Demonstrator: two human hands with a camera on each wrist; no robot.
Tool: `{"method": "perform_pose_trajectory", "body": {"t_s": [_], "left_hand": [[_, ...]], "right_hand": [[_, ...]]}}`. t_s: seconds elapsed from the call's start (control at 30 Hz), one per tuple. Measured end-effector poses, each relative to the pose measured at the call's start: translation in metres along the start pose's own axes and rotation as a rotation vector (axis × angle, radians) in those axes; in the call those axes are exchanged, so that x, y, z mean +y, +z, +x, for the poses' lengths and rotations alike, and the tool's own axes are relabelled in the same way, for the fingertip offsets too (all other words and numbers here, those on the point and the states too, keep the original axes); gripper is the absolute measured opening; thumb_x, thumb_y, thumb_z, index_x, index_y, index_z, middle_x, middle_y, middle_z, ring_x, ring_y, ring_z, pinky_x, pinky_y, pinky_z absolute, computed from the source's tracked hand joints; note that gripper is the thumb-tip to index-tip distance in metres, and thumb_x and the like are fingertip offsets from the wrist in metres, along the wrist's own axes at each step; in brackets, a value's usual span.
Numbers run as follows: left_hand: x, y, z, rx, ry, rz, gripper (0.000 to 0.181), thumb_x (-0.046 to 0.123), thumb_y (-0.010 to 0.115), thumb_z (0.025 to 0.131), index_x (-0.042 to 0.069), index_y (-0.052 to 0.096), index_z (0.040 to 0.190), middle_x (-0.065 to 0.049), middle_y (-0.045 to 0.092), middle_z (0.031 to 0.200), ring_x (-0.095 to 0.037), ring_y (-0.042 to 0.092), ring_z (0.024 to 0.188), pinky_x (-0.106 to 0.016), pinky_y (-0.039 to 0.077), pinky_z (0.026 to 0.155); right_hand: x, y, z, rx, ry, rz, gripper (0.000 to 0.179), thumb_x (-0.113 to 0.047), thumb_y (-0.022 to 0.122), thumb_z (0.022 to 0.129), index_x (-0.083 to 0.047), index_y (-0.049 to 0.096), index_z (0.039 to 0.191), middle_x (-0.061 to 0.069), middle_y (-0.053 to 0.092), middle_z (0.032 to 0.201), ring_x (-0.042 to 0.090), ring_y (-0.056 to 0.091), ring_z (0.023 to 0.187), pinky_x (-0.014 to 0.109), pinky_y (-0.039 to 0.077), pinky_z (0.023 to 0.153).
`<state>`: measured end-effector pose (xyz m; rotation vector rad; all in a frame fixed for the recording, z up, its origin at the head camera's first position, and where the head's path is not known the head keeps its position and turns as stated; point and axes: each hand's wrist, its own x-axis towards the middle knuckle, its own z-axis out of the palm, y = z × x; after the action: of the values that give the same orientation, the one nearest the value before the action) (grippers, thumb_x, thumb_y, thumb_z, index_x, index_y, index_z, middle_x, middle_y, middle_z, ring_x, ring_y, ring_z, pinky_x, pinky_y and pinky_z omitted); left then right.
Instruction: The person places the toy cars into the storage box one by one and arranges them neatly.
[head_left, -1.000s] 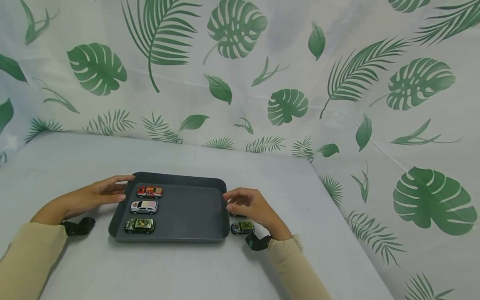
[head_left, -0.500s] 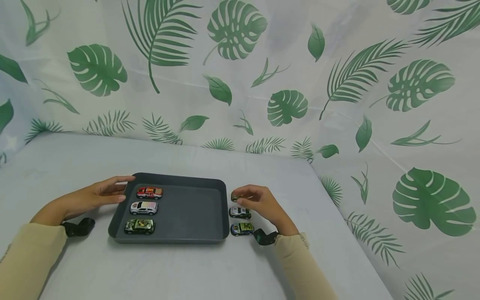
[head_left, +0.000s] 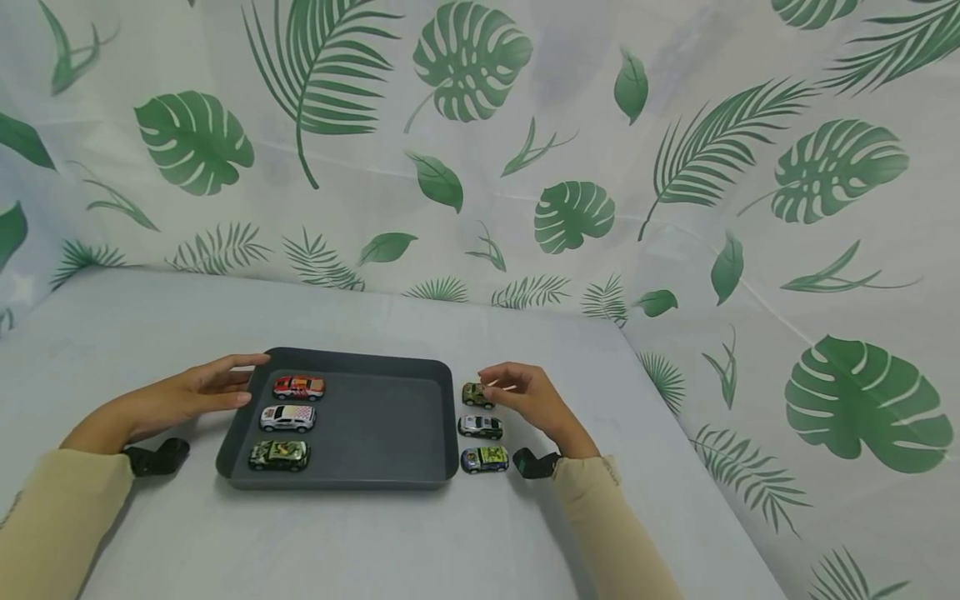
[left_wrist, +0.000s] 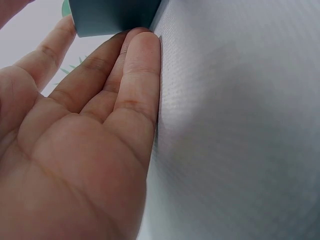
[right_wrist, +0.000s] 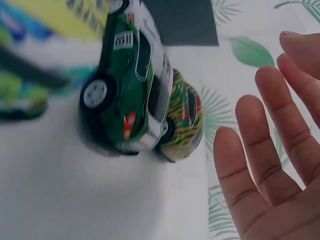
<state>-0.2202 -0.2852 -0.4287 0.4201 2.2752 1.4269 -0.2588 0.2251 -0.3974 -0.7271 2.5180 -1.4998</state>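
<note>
My left hand (head_left: 180,392) rests straight fingers against the left side of a dark grey tray (head_left: 375,429); in the left wrist view its fingertips meet the tray wall (left_wrist: 115,17). Inside the tray's left side stand a red toy car (head_left: 298,387), a white one (head_left: 288,417) and a camouflage one (head_left: 279,455). My right hand (head_left: 528,400) hovers beside a tiger-striped green toy car (head_left: 477,394) right of the tray. The right wrist view shows its fingers loosely extended, apart from that striped car (right_wrist: 186,120), holding nothing.
Nearer me, below the striped car, stand a silver-and-green toy car (head_left: 481,427) and a blue-and-yellow one (head_left: 484,459), lined up along the tray's right edge. A leaf-patterned cloth (head_left: 480,167) rises behind the white table (head_left: 360,542).
My right hand has moved right, from the tray's right rim to the striped car, and has come off it. That car and the silver one are now uncovered. My left hand stays put.
</note>
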Motion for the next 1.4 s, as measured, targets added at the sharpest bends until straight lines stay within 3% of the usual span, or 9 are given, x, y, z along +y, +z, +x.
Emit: {"method": "perform_pose_trajectory", "body": {"t_s": [0.17, 0.57, 0.93, 1.27, 1.4], "left_hand": [[0.0, 0.0, -0.001, -0.001, 0.005, -0.006, 0.074, 0.026, 0.06, 0.113, 0.004, 0.021, 0.171, -0.041, 0.016, 0.171, -0.067, 0.017, 0.154, -0.082, 0.031, 0.112], [0.0, 0.001, -0.001, 0.003, -0.001, -0.014, 0.074, 0.027, 0.06, 0.112, 0.004, 0.021, 0.171, -0.041, 0.015, 0.171, -0.067, 0.017, 0.154, -0.082, 0.031, 0.112], [0.0, 0.003, -0.001, 0.004, -0.01, -0.013, 0.075, 0.027, 0.061, 0.112, 0.004, 0.02, 0.171, -0.041, 0.013, 0.171, -0.067, 0.016, 0.154, -0.084, 0.03, 0.111], [0.001, 0.001, -0.001, 0.007, -0.02, 0.001, 0.076, 0.028, 0.061, 0.113, 0.006, 0.019, 0.172, -0.041, 0.015, 0.171, -0.066, 0.018, 0.154, -0.083, 0.033, 0.111], [0.002, 0.002, -0.001, 0.01, -0.023, 0.008, 0.076, 0.029, 0.061, 0.113, 0.006, 0.019, 0.172, -0.041, 0.016, 0.171, -0.066, 0.018, 0.154, -0.083, 0.033, 0.111]], "right_hand": [[0.006, -0.003, 0.004, 0.002, 0.015, -0.048, 0.031, -0.002, 0.071, 0.102, 0.014, 0.069, 0.128, 0.031, 0.07, 0.131, 0.035, 0.069, 0.116, 0.036, 0.057, 0.097], [0.019, -0.009, 0.012, -0.028, 0.103, -0.095, 0.035, -0.005, 0.074, 0.101, 0.009, 0.069, 0.133, 0.026, 0.07, 0.135, 0.044, 0.064, 0.125, 0.057, 0.053, 0.107], [0.028, -0.01, 0.019, -0.069, 0.181, -0.126, 0.037, -0.006, 0.078, 0.098, 0.002, 0.072, 0.134, 0.02, 0.071, 0.136, 0.04, 0.066, 0.125, 0.057, 0.054, 0.105], [0.03, -0.007, 0.027, -0.107, 0.206, -0.179, 0.042, -0.005, 0.084, 0.092, 0.002, 0.074, 0.133, 0.016, 0.075, 0.128, 0.025, 0.071, 0.108, 0.052, 0.055, 0.102], [0.029, -0.006, 0.029, -0.093, 0.236, -0.208, 0.039, -0.006, 0.086, 0.091, 0.001, 0.076, 0.129, 0.011, 0.076, 0.116, 0.019, 0.07, 0.098, 0.045, 0.055, 0.095]]}}
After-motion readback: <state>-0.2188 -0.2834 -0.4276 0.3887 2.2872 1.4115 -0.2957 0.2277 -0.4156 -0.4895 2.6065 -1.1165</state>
